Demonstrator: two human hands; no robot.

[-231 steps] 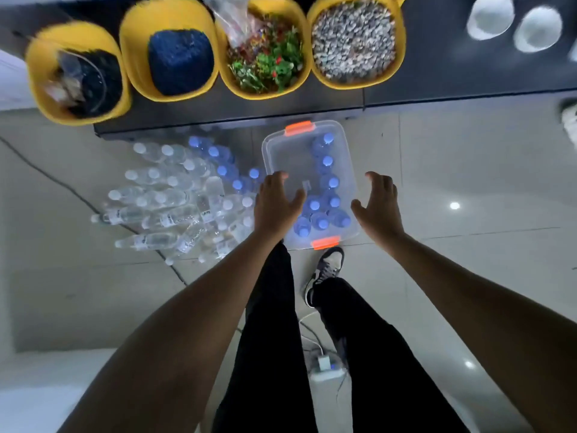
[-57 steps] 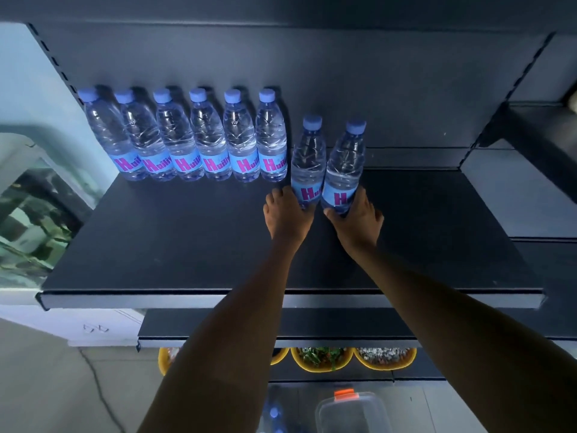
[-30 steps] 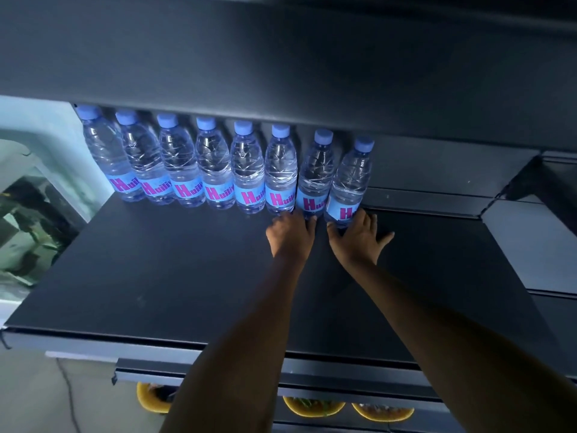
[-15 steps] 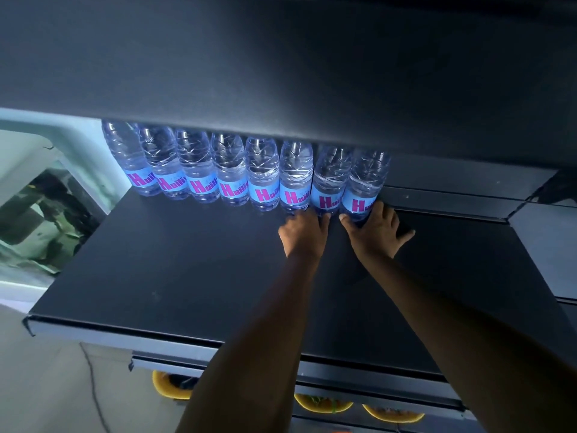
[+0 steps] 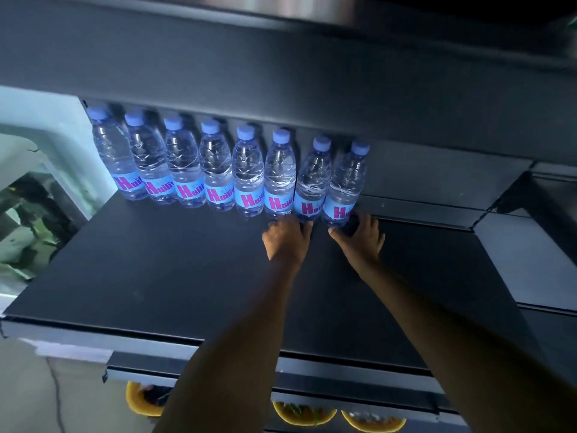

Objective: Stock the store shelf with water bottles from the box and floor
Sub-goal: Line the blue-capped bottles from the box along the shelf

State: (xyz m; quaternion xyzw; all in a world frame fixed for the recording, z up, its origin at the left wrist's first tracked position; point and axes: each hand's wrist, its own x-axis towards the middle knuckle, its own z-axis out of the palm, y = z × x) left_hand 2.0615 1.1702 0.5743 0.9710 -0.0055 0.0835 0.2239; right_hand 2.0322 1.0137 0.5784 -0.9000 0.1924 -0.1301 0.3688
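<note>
Step in hand: seating the last two bottles into the row at the shelf's back edge.
Left hand [image 5: 288,237]: fingers curl round the base of the seventh bottle [image 5: 312,182], closed on it just under the label.
Right hand [image 5: 362,234]: wrapped round the foot of the eighth bottle [image 5: 345,184], thumb to its front.
Where the bottles are: the row of bottles [image 5: 199,170] stands upright along the back edge of the shelf [image 5: 156,270], starting at the back-left corner; the two held ones close its right end, touching each other and leaning slightly.
How to do it well: push low at the bases, keep both upright, bring them flush with the sixth bottle [image 5: 279,176], labels forward, then let go gently so neither rocks.
Look of the bottles: clear ribbed plastic, pale blue caps, blue labels with pink lettering.
Remaining space: the front of the shelf and the back edge to the right carry nothing yet.
Below: yellow tubs [image 5: 304,415] under the front edge.
</note>
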